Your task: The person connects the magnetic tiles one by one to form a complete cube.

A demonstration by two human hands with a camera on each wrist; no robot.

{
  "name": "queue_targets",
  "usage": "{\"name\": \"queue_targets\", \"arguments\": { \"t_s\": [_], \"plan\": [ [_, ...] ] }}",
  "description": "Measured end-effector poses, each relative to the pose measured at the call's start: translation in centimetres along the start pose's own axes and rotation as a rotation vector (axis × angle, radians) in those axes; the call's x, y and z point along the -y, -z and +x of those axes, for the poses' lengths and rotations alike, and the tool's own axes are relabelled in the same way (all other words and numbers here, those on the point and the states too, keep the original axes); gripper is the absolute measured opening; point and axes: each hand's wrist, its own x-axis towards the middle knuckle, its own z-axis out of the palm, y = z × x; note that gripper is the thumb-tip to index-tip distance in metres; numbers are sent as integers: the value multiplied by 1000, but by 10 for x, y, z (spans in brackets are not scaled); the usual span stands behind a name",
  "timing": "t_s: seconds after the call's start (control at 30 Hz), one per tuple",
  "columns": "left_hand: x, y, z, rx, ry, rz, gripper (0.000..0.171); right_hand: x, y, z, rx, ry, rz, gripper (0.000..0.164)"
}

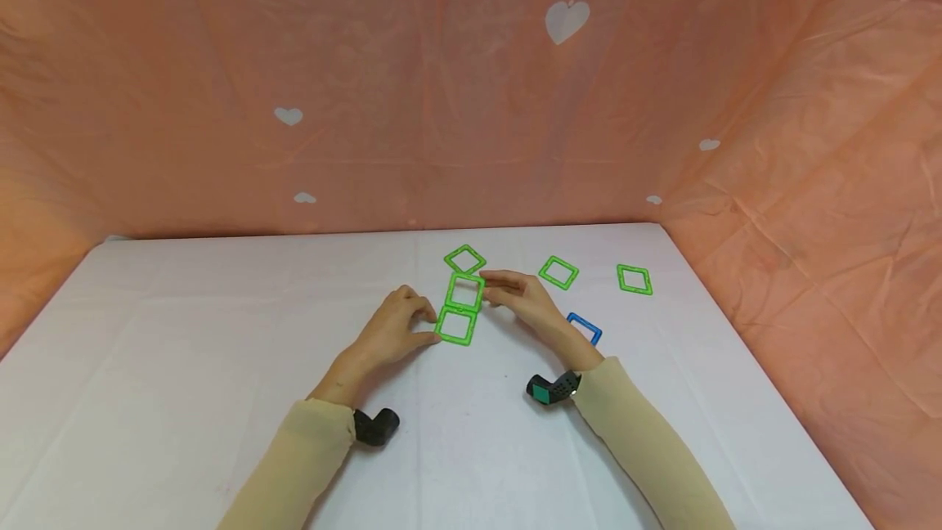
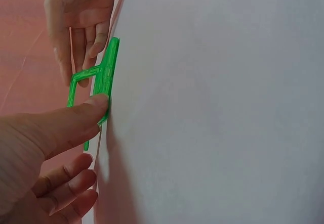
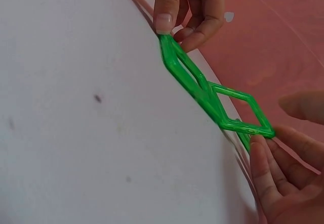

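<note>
Your L hand pinches the near green frame at its L side, thumb against the bar; other fingers curl in loosely. Your R hand has its fingers fairly straight, tips touching the far joined frame at its R side, thumb held clear of it per R wrist cam. So hands are apart, w/ the joined pair btwn them, approx mid-table. Both pieces are hollow squares, glossy, plastic-looking, a bit translucent, w/ rounded bars; they meet along 1 edge, & the wrist cams show them at an angle to each other. Can't tell if the pair rests on the cloth.

Just beyond it you've a diamond-turned green frame; can't tell if it touches. Far R of your R hand: a tilted green frame, then a far-right green frame nr the table edge. A blue frame, same slim-bar type, is part hidden by your R wrist.

Table's under smooth white cloth, w/ faint creases & a few small dark specks. Behind: a wrinkled, peach-orange backdrop w/ pale hearts. Your sleeves are plain beige fabric.
</note>
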Motion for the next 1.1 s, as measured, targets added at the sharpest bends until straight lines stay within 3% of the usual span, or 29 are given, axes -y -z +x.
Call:
{"name": "queue_targets", "arguments": {
  "t_s": [0.3,0.57,0.67,1.1],
  "plan": [
    [0,-3,1,-17,-5,1,33,2,-4,3,13,12,17,45],
    [0,-4,5,-3,37,-77,93,5,-11,6,36,7,18,47],
    [0,-4,7,0,37,-104,106,4,-13,6,56,24,13,48],
    [2,-3,13,11,-3,-110,109,4,-18,10,60,40,57,48]
  ]
}}
